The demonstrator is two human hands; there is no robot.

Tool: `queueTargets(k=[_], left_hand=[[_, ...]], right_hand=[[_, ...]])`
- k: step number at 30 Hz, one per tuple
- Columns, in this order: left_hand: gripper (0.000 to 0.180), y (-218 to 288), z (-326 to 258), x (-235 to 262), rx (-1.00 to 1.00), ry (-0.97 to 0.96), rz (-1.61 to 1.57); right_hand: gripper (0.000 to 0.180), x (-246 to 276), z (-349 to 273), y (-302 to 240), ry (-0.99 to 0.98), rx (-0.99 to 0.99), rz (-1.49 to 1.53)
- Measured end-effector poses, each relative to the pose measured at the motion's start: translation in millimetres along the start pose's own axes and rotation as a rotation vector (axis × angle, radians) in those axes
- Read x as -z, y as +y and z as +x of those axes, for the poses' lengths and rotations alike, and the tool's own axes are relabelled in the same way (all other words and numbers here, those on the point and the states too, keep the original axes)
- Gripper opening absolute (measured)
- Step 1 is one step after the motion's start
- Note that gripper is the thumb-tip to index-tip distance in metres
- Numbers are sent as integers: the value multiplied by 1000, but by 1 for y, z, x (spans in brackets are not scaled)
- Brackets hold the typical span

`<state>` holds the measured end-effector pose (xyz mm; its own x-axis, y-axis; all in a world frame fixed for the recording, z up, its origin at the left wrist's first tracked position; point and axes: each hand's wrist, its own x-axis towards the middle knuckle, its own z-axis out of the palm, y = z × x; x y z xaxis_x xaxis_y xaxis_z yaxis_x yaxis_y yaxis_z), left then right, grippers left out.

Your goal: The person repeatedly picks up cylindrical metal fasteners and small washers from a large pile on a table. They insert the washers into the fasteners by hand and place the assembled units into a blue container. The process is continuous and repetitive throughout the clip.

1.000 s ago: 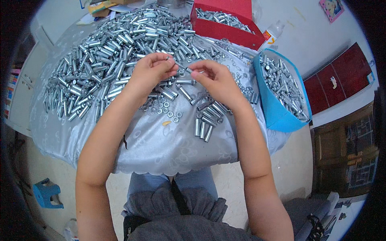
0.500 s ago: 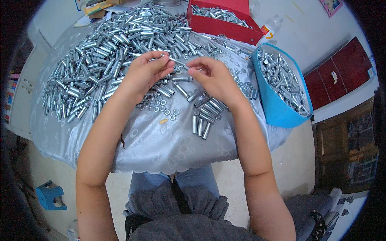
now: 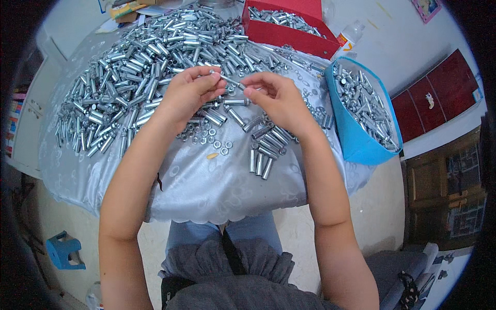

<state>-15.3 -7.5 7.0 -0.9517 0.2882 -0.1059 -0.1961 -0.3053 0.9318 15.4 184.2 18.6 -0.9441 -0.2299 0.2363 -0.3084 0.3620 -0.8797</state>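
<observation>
Between my two hands spans a thin silvery bolt point(image 3: 230, 80), held slanting over the table. My left hand point(image 3: 191, 95) pinches its left end between thumb and fingers. At the other end, the thumb and forefinger of my right hand point(image 3: 279, 101) close on it; the fingers hide that tip. Below my hands lie loose hex nuts point(image 3: 217, 145). Short metal sleeves point(image 3: 271, 140) are grouped near my right wrist. A large heap of sleeve anchor bolts point(image 3: 150, 67) spreads beyond and left of my left hand.
A shiny white tablecloth point(image 3: 227, 194) covers the table. At the back stands a red box point(image 3: 294, 40) of bolts, beside a clear plastic bottle point(image 3: 352, 32). A blue fabric bin point(image 3: 364, 148) full of bolts sits at the right edge. On the floor is a blue stool point(image 3: 66, 251).
Both hands keep their hold on the bolt, with hardly any movement. The whole view has shifted very slightly.
</observation>
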Motion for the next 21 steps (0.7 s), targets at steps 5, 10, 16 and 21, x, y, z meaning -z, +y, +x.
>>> queueTargets(k=[5,10,16,21], left_hand=[[24,2,0,-1,37,7,-53],[24,1,-1,1,-14,-15,7],[27,-3,-3,-2,-76,-42,143],[28,-7,-2,-5,-183,-1,187]], right_hand=[[21,3,0,-2,-44,-34,44],[22,3,0,-2,-68,-37,31],[20,2,-1,0,-52,-92,13],[20,-1,-1,3,25,-64,-1]])
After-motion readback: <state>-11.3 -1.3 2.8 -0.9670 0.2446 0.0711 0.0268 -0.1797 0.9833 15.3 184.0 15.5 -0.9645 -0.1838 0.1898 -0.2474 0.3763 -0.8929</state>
